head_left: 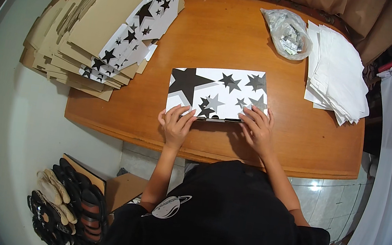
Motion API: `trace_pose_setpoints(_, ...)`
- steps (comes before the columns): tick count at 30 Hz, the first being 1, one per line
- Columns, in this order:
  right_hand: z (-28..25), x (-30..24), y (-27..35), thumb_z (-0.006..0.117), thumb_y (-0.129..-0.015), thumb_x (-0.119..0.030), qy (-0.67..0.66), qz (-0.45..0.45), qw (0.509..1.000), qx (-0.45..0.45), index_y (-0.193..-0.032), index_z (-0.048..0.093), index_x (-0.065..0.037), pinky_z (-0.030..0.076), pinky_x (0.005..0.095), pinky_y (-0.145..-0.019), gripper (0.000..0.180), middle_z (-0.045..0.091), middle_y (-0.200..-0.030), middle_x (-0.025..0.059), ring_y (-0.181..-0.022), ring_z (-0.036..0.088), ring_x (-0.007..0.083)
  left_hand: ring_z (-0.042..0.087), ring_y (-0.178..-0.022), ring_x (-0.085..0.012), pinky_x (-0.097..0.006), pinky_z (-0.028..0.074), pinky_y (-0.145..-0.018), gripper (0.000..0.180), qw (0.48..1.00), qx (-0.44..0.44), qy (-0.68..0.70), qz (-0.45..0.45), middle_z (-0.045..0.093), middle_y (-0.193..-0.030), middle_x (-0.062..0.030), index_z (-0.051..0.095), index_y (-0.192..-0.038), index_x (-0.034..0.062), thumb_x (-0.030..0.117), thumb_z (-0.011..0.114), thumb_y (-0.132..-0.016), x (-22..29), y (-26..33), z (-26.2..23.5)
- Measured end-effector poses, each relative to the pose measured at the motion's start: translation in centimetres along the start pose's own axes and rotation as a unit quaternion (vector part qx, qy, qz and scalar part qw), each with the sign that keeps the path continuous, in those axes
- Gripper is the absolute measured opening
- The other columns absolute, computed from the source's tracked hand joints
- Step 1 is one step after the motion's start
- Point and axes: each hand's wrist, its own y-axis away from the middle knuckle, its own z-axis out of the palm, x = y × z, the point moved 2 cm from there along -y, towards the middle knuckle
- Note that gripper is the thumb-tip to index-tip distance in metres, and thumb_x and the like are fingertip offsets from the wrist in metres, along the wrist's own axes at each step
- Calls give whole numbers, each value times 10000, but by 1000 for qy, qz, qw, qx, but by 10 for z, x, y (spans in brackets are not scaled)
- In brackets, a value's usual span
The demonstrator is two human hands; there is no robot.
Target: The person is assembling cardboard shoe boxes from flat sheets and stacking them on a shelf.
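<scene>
A flat white cardboard sheet printed with black and grey stars [218,91] lies on the orange wooden table [228,41]. My left hand [176,123] presses on its near left corner with fingers spread. My right hand [257,126] rests on its near right corner, fingers flat on the sheet. Both hands sit along the near edge, where a dark folded strip shows between them.
A fanned stack of brown and star-printed flat cardboard [98,32] covers the table's far left. A clear plastic bag of small items [288,34] and a stack of white paper sheets [337,75] lie at the far right. Sandals [69,205] sit on the floor at lower left.
</scene>
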Motion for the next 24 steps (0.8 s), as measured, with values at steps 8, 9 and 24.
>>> trace_pose_setpoints(8, -6, -2, 12, 719, -718, -185, 20, 35, 996, 80, -955, 624, -141, 169, 568, -1017, 259, 493, -1240, 54, -1260, 305, 354, 513, -1042, -168, -400, 214, -958, 160, 999, -8, 27, -17, 609, -998, 45, 685, -901, 175, 232, 692, -751, 1, 0, 0)
trace_pose_setpoints(9, -5, -4, 11, 717, -718, -199, 40, 27, 995, 84, -918, 642, -153, 164, 548, -1025, 219, 497, -1234, 41, -1254, 311, 348, 513, -1042, -168, -400, 214, -958, 160, 999, -8, 28, -17, 609, -998, 45, 685, -901, 175, 232, 692, -751, 3, -1, 1)
trace_pose_setpoints(24, 11, -16, 9, 733, -714, -124, -77, 174, 975, 118, -820, 658, -76, 228, 477, -1012, 138, 473, -1204, 103, -1273, 226, 371, 513, -1071, -181, -412, 173, -966, 335, 998, -27, 45, 30, 593, -1041, 25, 632, -893, 137, 371, 746, -683, 24, -8, 15)
